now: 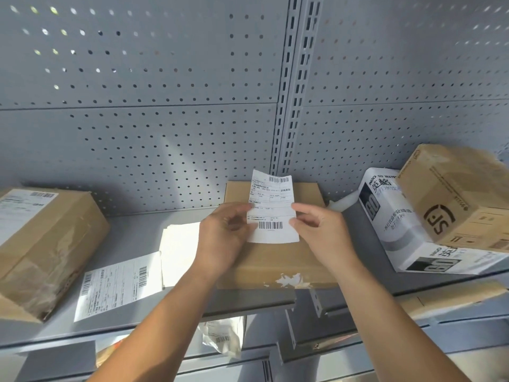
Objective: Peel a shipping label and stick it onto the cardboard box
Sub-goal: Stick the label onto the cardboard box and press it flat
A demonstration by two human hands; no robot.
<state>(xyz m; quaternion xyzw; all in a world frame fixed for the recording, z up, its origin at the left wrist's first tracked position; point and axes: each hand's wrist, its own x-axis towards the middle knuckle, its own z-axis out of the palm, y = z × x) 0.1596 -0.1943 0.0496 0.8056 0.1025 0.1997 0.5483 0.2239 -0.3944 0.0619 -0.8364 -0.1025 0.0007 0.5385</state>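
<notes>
At frame centre, left hand (223,232) and right hand (319,224) pinch the label's (271,205) side edges, upright, long axis vertical, above the flat cardboard box (275,260); bare shelf (132,232) lies left.

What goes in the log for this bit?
step: peeling | label: held by left hand, right hand | box: unlabelled

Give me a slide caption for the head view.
Both hands hold a shipping label upright above a flat cardboard box on a grey shelf.
</notes>
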